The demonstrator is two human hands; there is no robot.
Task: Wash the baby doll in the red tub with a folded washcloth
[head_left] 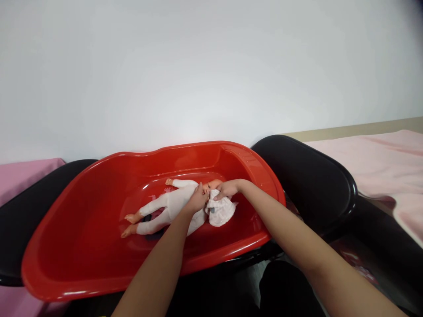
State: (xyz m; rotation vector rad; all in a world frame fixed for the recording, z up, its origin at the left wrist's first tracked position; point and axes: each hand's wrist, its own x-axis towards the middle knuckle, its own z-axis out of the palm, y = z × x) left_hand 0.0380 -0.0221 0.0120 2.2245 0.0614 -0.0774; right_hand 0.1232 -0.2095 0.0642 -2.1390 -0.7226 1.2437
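A baby doll (pixel 183 200) in white clothes lies on its back in a red plastic baby bathtub (pixel 76 233). Its bare feet point left and its head is at the right. My right hand (pixel 229 188) pinches a white cloth (pixel 222 213) against the side of the doll's head. My left hand (pixel 197 200) is at the doll's chin and neck, fingers bent against it. Part of the doll's face shows between my hands. Something dark and pink, too hidden to name, lies under the doll's legs.
Black rounded surfaces (pixel 302 180) flank the tub on both sides. A pale pink cloth (pixel 373 163) is spread at the right, and a stronger pink cover (pixel 29 176) shows at the left. A white wall (pixel 198 70) stands behind the tub.
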